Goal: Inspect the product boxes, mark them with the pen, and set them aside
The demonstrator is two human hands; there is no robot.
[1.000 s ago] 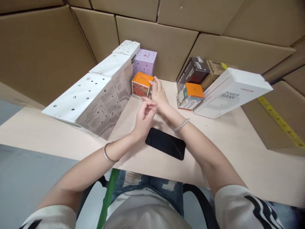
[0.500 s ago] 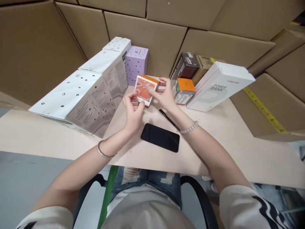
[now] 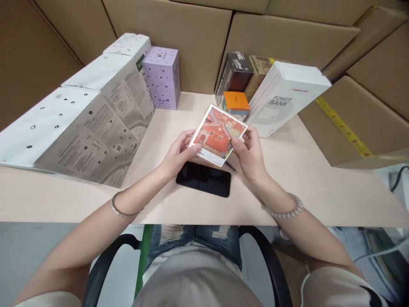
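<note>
A small orange-and-red printed box [image 3: 219, 134] is held above the table, its large picture face turned up toward me. My left hand [image 3: 179, 152] grips its left edge with thumb on top. My right hand [image 3: 251, 152] grips its right edge, fingers curled round it. Right below the box a black phone [image 3: 203, 179] lies flat on the pale tabletop [image 3: 313, 179]. A dark pen tip [image 3: 230, 166] pokes out under my right hand.
Large white printed boxes [image 3: 86, 123] line the left side, with a purple dotted box [image 3: 161, 76] behind them. A white "POWER BANK" box [image 3: 281, 96], a small orange box [image 3: 234, 103] and dark boxes [image 3: 234, 73] stand at the back. Brown cartons [image 3: 198, 42] wall the table.
The orange box was picked up from beside the white boxes, brought toward me over the phone, and turned so its picture face is up. Both hands now hold it.
</note>
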